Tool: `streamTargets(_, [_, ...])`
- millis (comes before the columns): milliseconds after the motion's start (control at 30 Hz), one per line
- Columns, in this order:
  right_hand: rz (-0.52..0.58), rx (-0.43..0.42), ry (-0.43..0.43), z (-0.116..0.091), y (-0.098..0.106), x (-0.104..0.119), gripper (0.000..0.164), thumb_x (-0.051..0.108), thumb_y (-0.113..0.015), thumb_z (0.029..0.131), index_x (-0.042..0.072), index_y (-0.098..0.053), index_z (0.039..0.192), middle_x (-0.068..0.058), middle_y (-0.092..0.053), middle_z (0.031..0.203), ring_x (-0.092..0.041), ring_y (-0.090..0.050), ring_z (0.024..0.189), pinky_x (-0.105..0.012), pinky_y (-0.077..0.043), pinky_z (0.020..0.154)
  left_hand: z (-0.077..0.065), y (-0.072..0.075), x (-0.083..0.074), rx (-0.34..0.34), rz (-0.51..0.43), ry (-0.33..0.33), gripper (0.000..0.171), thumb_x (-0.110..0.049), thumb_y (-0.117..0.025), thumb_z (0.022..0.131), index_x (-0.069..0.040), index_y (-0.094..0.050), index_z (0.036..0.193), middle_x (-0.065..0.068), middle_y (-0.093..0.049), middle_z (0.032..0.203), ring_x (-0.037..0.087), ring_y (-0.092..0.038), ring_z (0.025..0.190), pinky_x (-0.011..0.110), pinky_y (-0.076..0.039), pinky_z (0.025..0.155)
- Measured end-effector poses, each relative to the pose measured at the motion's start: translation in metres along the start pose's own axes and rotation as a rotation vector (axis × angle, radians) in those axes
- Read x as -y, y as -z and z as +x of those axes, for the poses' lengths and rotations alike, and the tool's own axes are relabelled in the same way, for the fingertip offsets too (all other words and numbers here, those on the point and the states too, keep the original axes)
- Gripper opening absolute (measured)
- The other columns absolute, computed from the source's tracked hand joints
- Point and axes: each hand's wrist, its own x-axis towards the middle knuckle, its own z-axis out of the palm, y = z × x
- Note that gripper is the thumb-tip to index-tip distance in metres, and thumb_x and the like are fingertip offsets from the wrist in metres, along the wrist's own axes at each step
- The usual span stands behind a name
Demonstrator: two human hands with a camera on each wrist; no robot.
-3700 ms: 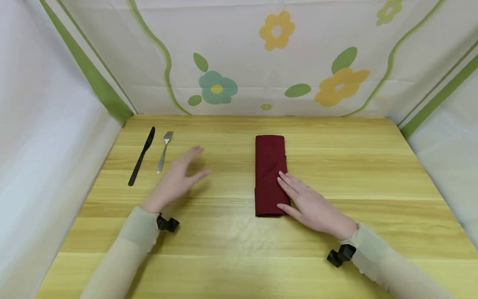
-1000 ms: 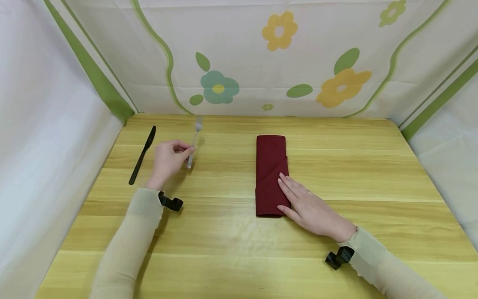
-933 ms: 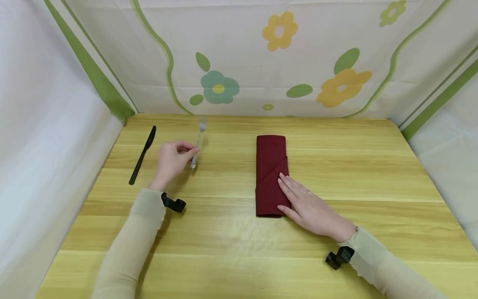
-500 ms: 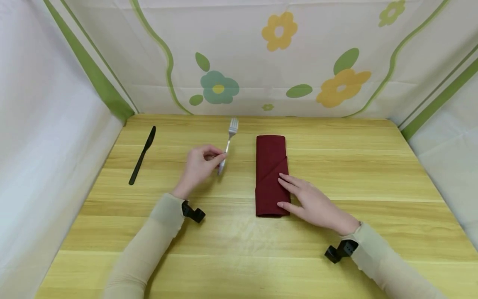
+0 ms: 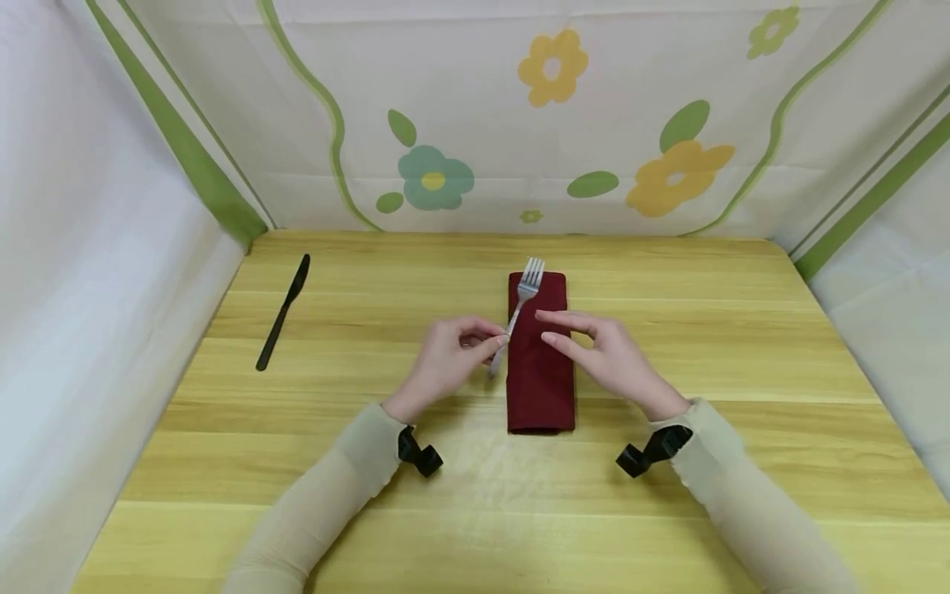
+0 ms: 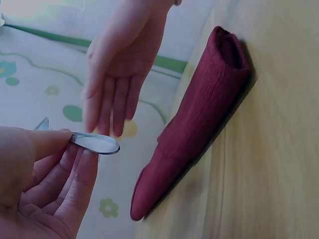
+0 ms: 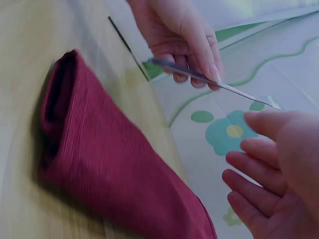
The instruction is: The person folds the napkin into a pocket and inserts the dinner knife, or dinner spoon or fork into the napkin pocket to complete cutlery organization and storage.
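A silver fork [image 5: 529,285] is pinched at its handle between the thumb and fingers of my left hand [image 5: 449,360], tines pointing away from me. It is held above the left side of a folded dark red napkin [image 5: 540,388], which lies on the table. My right hand [image 5: 612,355] hovers over the napkin's right side, thumb and fingers apart, close to the fork but not touching it. In the right wrist view, a gap shows between the right hand [image 7: 269,174] and the fork [image 7: 194,75]. The left wrist view shows the handle end [image 6: 99,143] sticking out past the left fingertips.
A black table knife [image 5: 284,312] lies at the far left of the wooden table [image 5: 705,330]. White cloth walls with printed flowers [image 5: 436,177] stand along the back and both sides.
My left hand has picked up the fork and carried it right, from beside the knife to over the napkin. My right hand has lifted off the napkin and moved slightly away from me.
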Motion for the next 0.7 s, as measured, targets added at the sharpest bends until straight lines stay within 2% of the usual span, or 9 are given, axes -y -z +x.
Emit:
streamTargets(33, [0.031,-0.009,-0.003,0.002,-0.002,0.001,0.037,0.035,-0.066,0.101,0.021,-0.069,0.135,0.005,-0.064,0.135,-0.016,-0.056,0.126,-0.048,-0.044,0.101,0.000,-0.003,-0.001,0.002,-0.010,-0.006,0.010,-0.014,-0.074,0.096,-0.005,-0.078,0.100,0.000,-0.075,0.091,0.017,-0.071,0.072,0.036,-0.060,0.066])
streamTargets(100, [0.084,-0.025,-0.010,0.007,-0.006,0.002,0.033,0.032,-0.066,0.102,0.020,-0.071,0.132,0.005,-0.067,0.130,-0.014,-0.055,0.128,-0.045,-0.044,0.105,-0.001,-0.008,-0.002,0.011,-0.026,-0.012,0.010,-0.013,-0.074,0.096,-0.005,-0.078,0.100,0.001,-0.075,0.091,0.016,-0.070,0.072,0.035,-0.060,0.066])
streamTargets(333, [0.305,-0.013,0.008,0.015,-0.015,0.005,0.023,0.013,-0.067,0.101,0.003,-0.075,0.120,-0.008,-0.070,0.125,-0.018,-0.059,0.124,-0.029,-0.049,0.099,-0.004,-0.019,-0.003,0.053,-0.071,0.020,0.009,-0.012,-0.072,0.097,-0.005,-0.077,0.102,0.002,-0.074,0.092,0.015,-0.069,0.074,0.036,-0.060,0.068])
streamTargets(533, [0.312,-0.007,0.006,0.015,-0.015,0.003,0.017,0.015,-0.068,0.100,0.006,-0.078,0.111,-0.003,-0.073,0.117,-0.019,-0.059,0.122,-0.031,-0.048,0.100,-0.004,-0.022,-0.001,0.086,-0.101,0.023,0.010,-0.012,-0.070,0.099,-0.005,-0.075,0.105,0.002,-0.073,0.093,0.016,-0.068,0.077,0.034,-0.059,0.071])
streamTargets(700, [0.344,-0.009,0.008,0.015,-0.012,0.004,0.014,0.011,-0.069,0.099,0.003,-0.078,0.106,-0.008,-0.074,0.110,-0.020,-0.065,0.110,-0.030,-0.052,0.093,-0.003,-0.023,0.000,0.128,-0.159,0.027,0.014,-0.014,-0.068,0.101,-0.004,-0.074,0.109,0.004,-0.073,0.097,0.017,-0.069,0.082,0.040,-0.059,0.076])
